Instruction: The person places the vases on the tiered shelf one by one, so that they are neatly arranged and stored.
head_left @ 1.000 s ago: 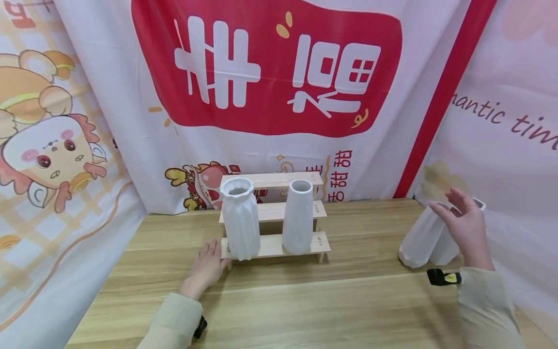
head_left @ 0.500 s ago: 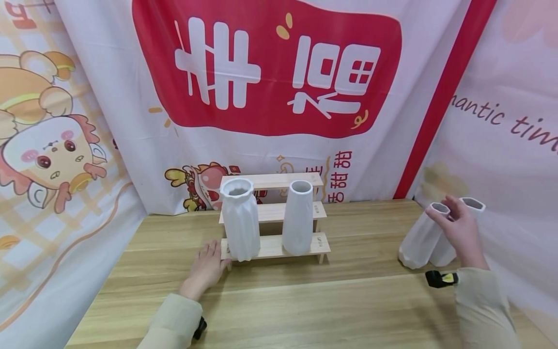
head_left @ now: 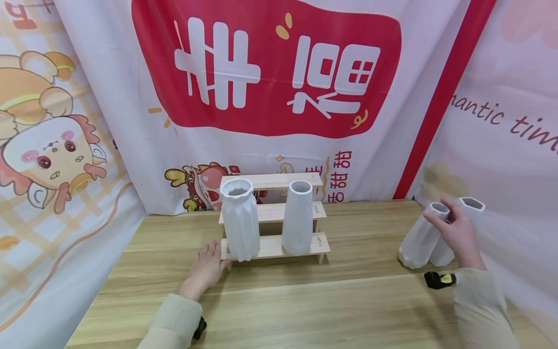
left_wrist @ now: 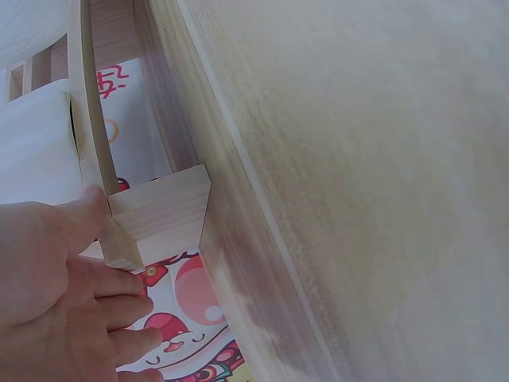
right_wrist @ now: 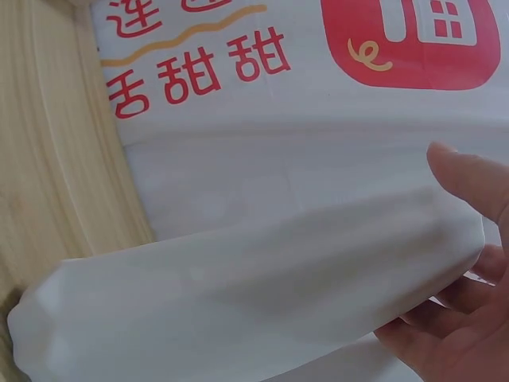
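Observation:
On the right of the head view, two white vases stand side by side. My right hand (head_left: 457,230) is around the top of the nearer vase (head_left: 416,245), overlapping the farther vase (head_left: 472,206). In the right wrist view, the thumb tip stands off this vase (right_wrist: 238,294), while the fingers lie along its other side. My left hand (head_left: 205,266) holds the left end of the lowest board of a wooden step stand (head_left: 272,245). The left wrist view shows the board's end (left_wrist: 123,247) between thumb and fingers.
On the stand's lowest step are a ribbed white vase with a wavy rim (head_left: 240,223) and a smoother tapered white vase (head_left: 298,218). Beneath everything is a wood-grain table (head_left: 305,305). A printed cloth (head_left: 266,116) hangs behind, with more cloth at both sides.
My right hand has come down and left, bringing thumb and fingers to either side of the nearer vase's neck. The vases, stand and left hand stay in place.

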`<state>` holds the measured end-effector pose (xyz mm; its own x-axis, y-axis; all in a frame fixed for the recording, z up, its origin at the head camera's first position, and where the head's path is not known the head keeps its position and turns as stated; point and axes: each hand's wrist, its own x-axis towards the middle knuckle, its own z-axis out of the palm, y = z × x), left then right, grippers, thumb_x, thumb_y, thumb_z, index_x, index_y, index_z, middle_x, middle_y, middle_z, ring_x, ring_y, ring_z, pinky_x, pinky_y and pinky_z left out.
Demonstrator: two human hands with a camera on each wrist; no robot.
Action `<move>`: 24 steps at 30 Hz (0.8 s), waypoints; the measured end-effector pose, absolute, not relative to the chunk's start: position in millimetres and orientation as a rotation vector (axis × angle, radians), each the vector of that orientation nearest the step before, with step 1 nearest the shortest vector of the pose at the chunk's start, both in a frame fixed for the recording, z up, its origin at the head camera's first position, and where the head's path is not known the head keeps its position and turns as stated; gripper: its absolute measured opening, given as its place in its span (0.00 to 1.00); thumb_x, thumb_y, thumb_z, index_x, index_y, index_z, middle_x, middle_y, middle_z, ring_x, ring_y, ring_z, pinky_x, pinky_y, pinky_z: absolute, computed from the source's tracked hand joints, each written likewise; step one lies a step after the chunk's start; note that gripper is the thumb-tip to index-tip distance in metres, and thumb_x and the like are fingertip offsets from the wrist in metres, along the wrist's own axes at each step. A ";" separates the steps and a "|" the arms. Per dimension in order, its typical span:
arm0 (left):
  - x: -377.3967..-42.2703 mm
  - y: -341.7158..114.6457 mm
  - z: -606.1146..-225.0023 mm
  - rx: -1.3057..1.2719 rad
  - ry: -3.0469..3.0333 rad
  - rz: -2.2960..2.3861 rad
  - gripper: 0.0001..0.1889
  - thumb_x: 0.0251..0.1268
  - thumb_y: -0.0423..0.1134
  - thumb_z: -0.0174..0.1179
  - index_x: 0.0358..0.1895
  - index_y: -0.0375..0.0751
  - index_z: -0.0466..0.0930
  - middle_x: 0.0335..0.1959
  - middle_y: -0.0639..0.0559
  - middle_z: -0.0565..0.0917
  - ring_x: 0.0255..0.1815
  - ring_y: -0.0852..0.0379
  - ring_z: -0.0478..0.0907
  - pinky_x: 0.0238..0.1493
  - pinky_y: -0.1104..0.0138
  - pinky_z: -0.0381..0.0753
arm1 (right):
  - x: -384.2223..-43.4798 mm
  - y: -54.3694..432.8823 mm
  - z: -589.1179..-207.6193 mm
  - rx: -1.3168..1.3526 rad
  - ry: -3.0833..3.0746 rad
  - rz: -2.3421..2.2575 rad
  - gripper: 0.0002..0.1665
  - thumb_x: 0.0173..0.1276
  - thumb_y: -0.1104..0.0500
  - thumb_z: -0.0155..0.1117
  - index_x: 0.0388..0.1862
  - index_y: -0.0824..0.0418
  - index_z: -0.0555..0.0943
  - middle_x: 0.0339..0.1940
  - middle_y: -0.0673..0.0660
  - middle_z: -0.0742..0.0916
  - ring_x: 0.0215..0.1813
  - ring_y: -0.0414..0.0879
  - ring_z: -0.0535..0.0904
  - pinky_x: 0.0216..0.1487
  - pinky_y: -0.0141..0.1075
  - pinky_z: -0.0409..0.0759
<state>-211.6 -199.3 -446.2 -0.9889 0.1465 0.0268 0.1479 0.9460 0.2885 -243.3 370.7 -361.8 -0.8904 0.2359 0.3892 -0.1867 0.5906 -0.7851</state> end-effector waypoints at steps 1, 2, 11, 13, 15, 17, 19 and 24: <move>-211.9 -199.3 -446.3 -0.233 -3.094 -0.462 0.33 0.71 0.43 0.47 0.65 0.17 0.50 0.66 0.24 0.51 0.66 0.29 0.47 0.63 0.40 0.44 | -243.4 370.6 -362.1 -0.039 -2.357 1.243 0.40 0.62 0.55 0.64 0.66 0.72 0.60 0.51 0.60 0.73 0.42 0.31 0.67 0.36 0.16 0.66; -212.6 -199.5 -446.8 -0.232 -3.093 -0.464 0.33 0.71 0.43 0.46 0.65 0.17 0.49 0.66 0.24 0.51 0.66 0.29 0.47 0.63 0.40 0.44 | -243.6 370.4 -362.3 -0.036 -2.349 1.246 0.39 0.62 0.55 0.64 0.66 0.72 0.61 0.49 0.57 0.74 0.41 0.31 0.67 0.36 0.16 0.67; -211.1 -199.6 -446.2 -0.239 -3.090 -0.457 0.32 0.71 0.43 0.46 0.65 0.17 0.50 0.66 0.24 0.52 0.66 0.28 0.47 0.63 0.40 0.45 | -243.3 369.3 -361.7 -0.062 -2.333 1.251 0.37 0.63 0.56 0.62 0.64 0.74 0.62 0.47 0.53 0.74 0.39 0.29 0.66 0.36 0.16 0.66; -211.4 -199.5 -446.3 -0.243 -3.088 -0.455 0.32 0.71 0.42 0.47 0.64 0.17 0.51 0.66 0.24 0.52 0.66 0.28 0.48 0.63 0.40 0.45 | -243.4 369.2 -361.2 -0.068 -2.335 1.251 0.36 0.63 0.56 0.62 0.64 0.74 0.63 0.46 0.51 0.74 0.38 0.29 0.66 0.35 0.16 0.67; -212.3 -200.0 -447.2 -0.239 -3.088 -0.455 0.32 0.71 0.42 0.47 0.64 0.17 0.51 0.66 0.23 0.52 0.66 0.28 0.48 0.63 0.40 0.45 | -243.6 369.0 -360.1 -0.071 -2.341 1.245 0.36 0.63 0.55 0.62 0.63 0.74 0.63 0.45 0.50 0.74 0.38 0.29 0.66 0.35 0.16 0.67; -212.6 -200.0 -447.3 -0.234 -3.088 -0.458 0.32 0.71 0.42 0.47 0.64 0.17 0.51 0.66 0.24 0.52 0.66 0.28 0.48 0.63 0.40 0.45 | -243.9 368.9 -359.1 -0.077 -2.349 1.235 0.36 0.63 0.55 0.62 0.63 0.75 0.64 0.44 0.49 0.74 0.37 0.30 0.66 0.34 0.16 0.67; -212.5 -200.0 -446.9 -0.225 -3.091 -0.463 0.32 0.71 0.42 0.46 0.65 0.17 0.50 0.66 0.24 0.52 0.66 0.29 0.47 0.63 0.40 0.44 | -244.5 369.1 -358.5 -0.079 -2.356 1.227 0.36 0.63 0.55 0.63 0.63 0.74 0.64 0.43 0.49 0.74 0.37 0.31 0.66 0.33 0.17 0.67; -211.9 -199.1 -445.9 -0.218 -3.099 -0.461 0.32 0.71 0.43 0.46 0.65 0.18 0.50 0.66 0.25 0.52 0.67 0.29 0.47 0.64 0.41 0.43 | -244.7 370.2 -358.0 -0.100 -2.370 1.219 0.36 0.63 0.54 0.63 0.62 0.74 0.65 0.41 0.47 0.74 0.36 0.32 0.67 0.31 0.17 0.68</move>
<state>-211.9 -199.1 -445.9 -0.9904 0.1366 0.0217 0.1370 0.9473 0.2894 -244.7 370.2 -358.0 -0.8867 0.2721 0.3738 -0.1457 0.6028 -0.7844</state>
